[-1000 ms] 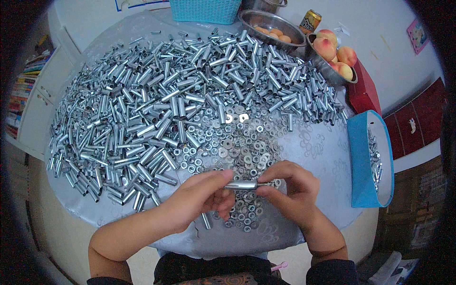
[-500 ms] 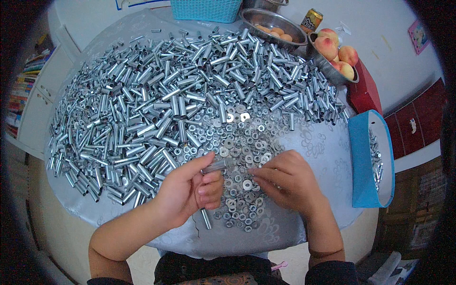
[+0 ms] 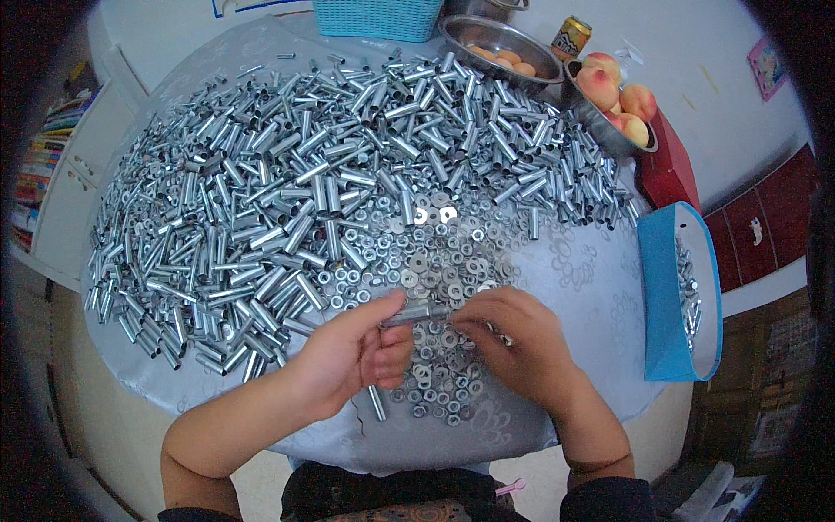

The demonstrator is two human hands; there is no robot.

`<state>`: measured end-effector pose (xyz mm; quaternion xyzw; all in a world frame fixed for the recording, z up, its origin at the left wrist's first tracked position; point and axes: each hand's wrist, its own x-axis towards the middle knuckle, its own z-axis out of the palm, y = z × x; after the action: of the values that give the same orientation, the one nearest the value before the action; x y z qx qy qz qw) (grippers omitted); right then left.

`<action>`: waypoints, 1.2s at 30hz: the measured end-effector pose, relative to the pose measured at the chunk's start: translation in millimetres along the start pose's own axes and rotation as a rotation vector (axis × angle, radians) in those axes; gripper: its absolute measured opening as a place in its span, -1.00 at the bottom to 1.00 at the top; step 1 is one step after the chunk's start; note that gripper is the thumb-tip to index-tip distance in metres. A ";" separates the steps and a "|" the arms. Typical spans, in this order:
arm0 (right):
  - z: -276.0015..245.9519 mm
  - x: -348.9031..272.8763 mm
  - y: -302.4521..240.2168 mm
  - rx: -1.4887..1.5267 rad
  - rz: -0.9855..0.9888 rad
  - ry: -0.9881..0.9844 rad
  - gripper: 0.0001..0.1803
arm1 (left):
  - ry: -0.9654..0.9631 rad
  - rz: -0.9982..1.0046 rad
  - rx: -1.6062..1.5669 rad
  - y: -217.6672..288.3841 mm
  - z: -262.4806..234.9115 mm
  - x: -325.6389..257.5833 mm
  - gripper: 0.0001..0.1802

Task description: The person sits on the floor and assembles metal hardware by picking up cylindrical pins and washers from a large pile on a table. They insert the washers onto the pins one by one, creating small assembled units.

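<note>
My left hand (image 3: pixel 352 352) grips a short silver metal tube (image 3: pixel 409 315) held level over the table's front. My right hand (image 3: pixel 513 335) meets the tube's right end, its fingertips pinched there over a small part that I cannot make out. Beneath both hands lies a scatter of flat metal washers (image 3: pixel 435 278). A great heap of the same silver tubes (image 3: pixel 287 183) covers the left and back of the round table with its grey cloth (image 3: pixel 591 287). One loose tube (image 3: pixel 377 403) lies just under my left hand.
A blue bin (image 3: pixel 670 304) with finished metal pieces stands at the table's right edge. At the back are a teal basket (image 3: pixel 378 17), a steel bowl of eggs (image 3: pixel 500 48), a drink can (image 3: pixel 570 36) and a bowl of peaches (image 3: pixel 617 96). A red box (image 3: pixel 665 165) sits behind the bin.
A second ago both hands held a tube together. Then the right hand dropped to the washers, and now it has come back to the tube's right end.
</note>
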<state>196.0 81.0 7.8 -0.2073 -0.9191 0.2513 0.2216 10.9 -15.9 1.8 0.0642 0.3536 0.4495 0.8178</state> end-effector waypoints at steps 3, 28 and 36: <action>-3.3 -0.6 -11.4 0.157 0.105 0.146 -0.81 | 0.048 -0.017 0.026 -0.5 4.9 0.9 -0.51; -1.4 -6.5 -13.9 0.116 -0.098 0.285 -0.71 | 0.042 0.048 0.266 -5.8 8.7 0.5 -0.54; 1.0 -7.9 -13.9 0.137 -0.079 0.245 -0.69 | 0.063 0.065 0.204 -6.2 10.5 -0.1 -0.55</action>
<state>198.2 65.8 12.3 -0.1846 -0.8733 0.2772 0.3555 21.9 -17.4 7.0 0.1442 0.4208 0.4395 0.7804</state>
